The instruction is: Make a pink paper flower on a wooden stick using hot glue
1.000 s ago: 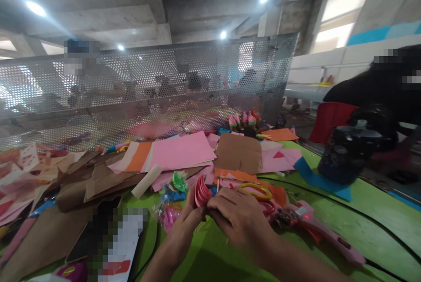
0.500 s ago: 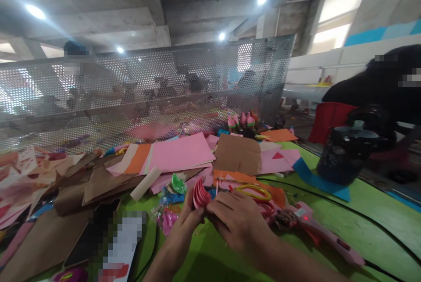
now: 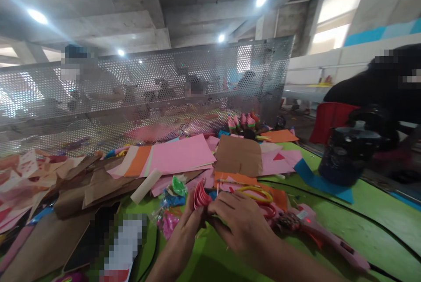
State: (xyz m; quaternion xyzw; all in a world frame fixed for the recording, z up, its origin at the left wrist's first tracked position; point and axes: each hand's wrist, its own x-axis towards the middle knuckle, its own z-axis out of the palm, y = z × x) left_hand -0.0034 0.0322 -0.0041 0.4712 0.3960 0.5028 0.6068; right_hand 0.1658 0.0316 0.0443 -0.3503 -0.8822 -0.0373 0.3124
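Note:
Both my hands meet low in the middle of the view over the green table. My left hand pinches the base of a small fan of pink paper petals, its fingers closed on it. My right hand curls over the same pink piece from the right, fingers bent and pressed against it. Just beyond my right hand lie yellow-handled scissors, and a pink glue gun lies to its right.
Pink paper sheets, brown cardboard and scraps cover the table's far half. A perforated metal screen stands behind them. A black jug sits at right, beside a person in black. A black cable crosses the green surface.
My hands and the pink paper piece have stayed almost in place, with my right fingers shifting slightly over it. The view has drifted a little.

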